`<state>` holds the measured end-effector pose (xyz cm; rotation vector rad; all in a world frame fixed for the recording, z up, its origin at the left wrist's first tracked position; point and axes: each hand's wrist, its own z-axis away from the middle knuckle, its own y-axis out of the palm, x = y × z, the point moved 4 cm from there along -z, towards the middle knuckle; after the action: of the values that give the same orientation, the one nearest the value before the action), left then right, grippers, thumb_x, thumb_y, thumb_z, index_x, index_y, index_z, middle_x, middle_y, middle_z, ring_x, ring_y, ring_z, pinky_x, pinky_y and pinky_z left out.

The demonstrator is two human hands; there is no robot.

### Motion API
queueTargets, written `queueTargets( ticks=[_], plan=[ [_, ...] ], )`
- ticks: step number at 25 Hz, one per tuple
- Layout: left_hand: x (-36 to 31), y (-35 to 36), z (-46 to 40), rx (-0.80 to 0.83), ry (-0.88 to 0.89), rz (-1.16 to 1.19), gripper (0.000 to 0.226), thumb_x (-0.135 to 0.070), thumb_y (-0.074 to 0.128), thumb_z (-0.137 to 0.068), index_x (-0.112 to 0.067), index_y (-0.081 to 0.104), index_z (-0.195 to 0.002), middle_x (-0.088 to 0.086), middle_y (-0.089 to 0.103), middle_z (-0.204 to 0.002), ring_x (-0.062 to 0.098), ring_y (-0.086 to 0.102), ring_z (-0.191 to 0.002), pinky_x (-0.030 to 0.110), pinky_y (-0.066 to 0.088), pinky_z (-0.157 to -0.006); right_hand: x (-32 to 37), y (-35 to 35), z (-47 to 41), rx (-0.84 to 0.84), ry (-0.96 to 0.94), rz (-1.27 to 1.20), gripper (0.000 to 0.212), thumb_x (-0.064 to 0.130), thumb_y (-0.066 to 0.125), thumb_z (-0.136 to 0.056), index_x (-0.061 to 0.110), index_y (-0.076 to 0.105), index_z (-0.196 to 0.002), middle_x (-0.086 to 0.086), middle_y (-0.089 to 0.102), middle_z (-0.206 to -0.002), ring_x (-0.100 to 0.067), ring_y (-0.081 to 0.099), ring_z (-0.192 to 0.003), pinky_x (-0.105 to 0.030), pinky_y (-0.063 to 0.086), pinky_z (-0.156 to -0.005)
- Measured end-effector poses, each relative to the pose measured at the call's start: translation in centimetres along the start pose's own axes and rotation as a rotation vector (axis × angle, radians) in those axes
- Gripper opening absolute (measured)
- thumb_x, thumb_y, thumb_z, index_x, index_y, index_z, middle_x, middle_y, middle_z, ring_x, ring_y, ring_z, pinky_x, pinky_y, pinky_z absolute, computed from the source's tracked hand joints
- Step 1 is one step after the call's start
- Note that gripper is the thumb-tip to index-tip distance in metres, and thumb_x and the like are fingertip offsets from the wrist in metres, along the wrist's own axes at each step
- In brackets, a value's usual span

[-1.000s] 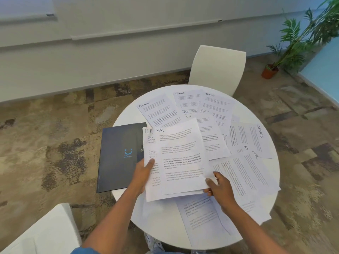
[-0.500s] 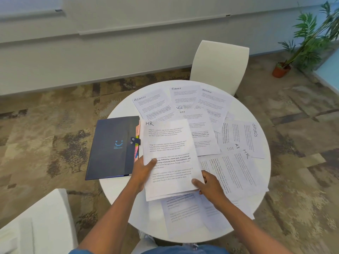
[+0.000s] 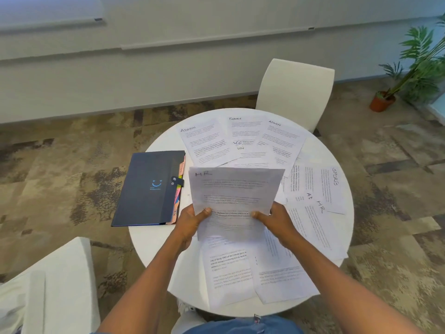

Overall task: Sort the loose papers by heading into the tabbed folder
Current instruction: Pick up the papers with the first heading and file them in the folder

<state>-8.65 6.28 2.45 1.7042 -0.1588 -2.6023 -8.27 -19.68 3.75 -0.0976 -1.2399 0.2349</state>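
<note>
Seated at a round white tabletop (image 3: 154,239), a person works through a sorting job that looks barely begun. Farthest left lies the dark tabbed folder (image 3: 149,189), closed under its snap strap, with coloured tabs peeking from its right edge (one near the bottom appears to read HR); it sits just beside the sheets in play, presumably within easy reach for filing. Next, the left hand (image 3: 191,222) pinches the lower left edge of the HR papers (image 3: 234,194), thumb on top, while the right hand (image 3: 277,221) grips the lower right edge in the same way. Together they hold the stack off the tabletop and tilted toward the camera, most likely to square its edges and check the heading before it goes in. How many sheets the stack contains cannot be told. Behind it, loose papers headed ADMIN (image 3: 207,143), FINANCE (image 3: 243,128) and ADMIN again (image 3: 281,141) fan across the far side. To the right, overlapping sheets marked SPORTS (image 3: 330,186) and HR (image 3: 313,220) remain unsorted, and more pages lie near the front edge.
</note>
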Motion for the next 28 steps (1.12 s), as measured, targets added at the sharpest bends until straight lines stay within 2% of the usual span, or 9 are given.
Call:
queueTargets(
  ticks=[4, 7, 10, 15, 17, 19, 22, 24, 28],
  plan=[
    [0.3, 0.7, 0.6, -0.096, 0.034, -0.024, 0.025, -0.019, 0.066, -0.092, -0.021, 0.065, -0.117, 0.002, 0.072, -0.114, 0.019, 0.067, -0.102, 0.028, 0.054, -0.082, -0.2, 0.0, 0.7, -0.086, -0.031, 0.029, 0.035, 0.024, 0.071, -0.089, 0.023, 0.061, -0.122, 0.004, 0.068, -0.115, -0.017, 0.065, -0.101, -0.031, 0.055, -0.088],
    [0.9, 1.1, 0.9, -0.124, 0.019, -0.06, 0.029, -0.02, 0.066, -0.092, -0.019, 0.062, -0.121, 0.002, 0.07, -0.116, 0.02, 0.065, -0.103, 0.032, 0.054, -0.084, -1.1, 0.1, 1.2, -0.097, -0.012, 0.072, 0.038, 0.021, 0.069, -0.09, 0.017, 0.059, -0.127, 0.003, 0.066, -0.116, -0.016, 0.062, -0.102, -0.023, 0.049, -0.081],
    [1.5, 1.6, 1.0, -0.167, -0.003, -0.126, 0.032, -0.023, 0.064, -0.094, -0.016, 0.06, -0.125, 0.0, 0.068, -0.115, 0.017, 0.063, -0.103, 0.042, 0.053, -0.092, -2.2, -0.1, 1.2, -0.108, -0.002, 0.143, 0.036, 0.022, 0.065, -0.093, 0.014, 0.059, -0.128, -0.002, 0.067, -0.117, -0.021, 0.062, -0.106, -0.026, 0.048, -0.082],
    [1.3, 1.9, 1.0, -0.212, 0.035, -0.133, 0.028, -0.024, 0.064, -0.094, -0.02, 0.061, -0.121, -0.002, 0.069, -0.111, 0.018, 0.064, -0.101, 0.039, 0.055, -0.087, -1.5, -0.3, 1.5, -0.157, -0.067, 0.185, 0.032, 0.021, 0.06, -0.097, 0.013, 0.059, -0.128, 0.007, 0.062, -0.108, -0.013, 0.058, -0.099, -0.01, 0.043, -0.071],
    [1.3, 2.1, 1.2, -0.2, 0.034, -0.143, 0.021, -0.024, 0.062, -0.095, -0.025, 0.061, -0.116, -0.006, 0.069, -0.109, 0.016, 0.064, -0.099, 0.034, 0.054, -0.083, -1.7, -0.3, 1.6, -0.144, -0.066, 0.197, 0.031, 0.021, 0.059, -0.097, 0.012, 0.06, -0.127, 0.007, 0.062, -0.107, -0.015, 0.06, -0.1, -0.014, 0.045, -0.074],
    [1.2, 2.3, 1.3, -0.207, 0.032, -0.146, 0.02, -0.024, 0.061, -0.096, -0.026, 0.061, -0.116, -0.005, 0.07, -0.109, 0.017, 0.064, -0.1, 0.037, 0.055, -0.085, -1.8, -0.4, 1.8, -0.17, -0.073, 0.175, 0.031, 0.02, 0.059, -0.097, 0.012, 0.06, -0.127, 0.004, 0.064, -0.108, -0.018, 0.061, -0.102, -0.019, 0.048, -0.077],
    [0.6, 2.6, 1.1, -0.216, 0.055, -0.145, 0.026, -0.025, 0.061, -0.095, -0.023, 0.06, -0.121, -0.001, 0.069, -0.112, 0.019, 0.065, -0.1, 0.039, 0.054, -0.087, -1.3, -0.5, 2.1, -0.207, -0.095, 0.132, 0.031, 0.017, 0.058, -0.097, 0.012, 0.059, -0.128, 0.004, 0.063, -0.108, -0.014, 0.059, -0.099, -0.015, 0.047, -0.077],
    [0.9, 2.5, 1.0, -0.199, 0.039, -0.164, 0.024, -0.024, 0.06, -0.096, -0.023, 0.061, -0.12, -0.003, 0.069, -0.113, 0.019, 0.065, -0.102, 0.037, 0.053, -0.088, -1.9, -0.5, 2.3, -0.186, -0.062, 0.146, 0.033, 0.019, 0.058, -0.098, 0.013, 0.057, -0.13, 0.004, 0.062, -0.11, -0.014, 0.058, -0.1, -0.019, 0.047, -0.081],
    [1.3, 2.6, 1.0, -0.195, 0.025, -0.18, 0.021, -0.021, 0.058, -0.098, -0.021, 0.063, -0.118, -0.004, 0.071, -0.111, 0.015, 0.065, -0.103, 0.033, 0.053, -0.088, -2.8, -1.0, 2.6, -0.22, -0.008, 0.164, 0.03, 0.023, 0.056, -0.098, 0.008, 0.059, -0.124, -0.001, 0.063, -0.105, -0.021, 0.062, -0.1, -0.019, 0.048, -0.074]
  ],
)
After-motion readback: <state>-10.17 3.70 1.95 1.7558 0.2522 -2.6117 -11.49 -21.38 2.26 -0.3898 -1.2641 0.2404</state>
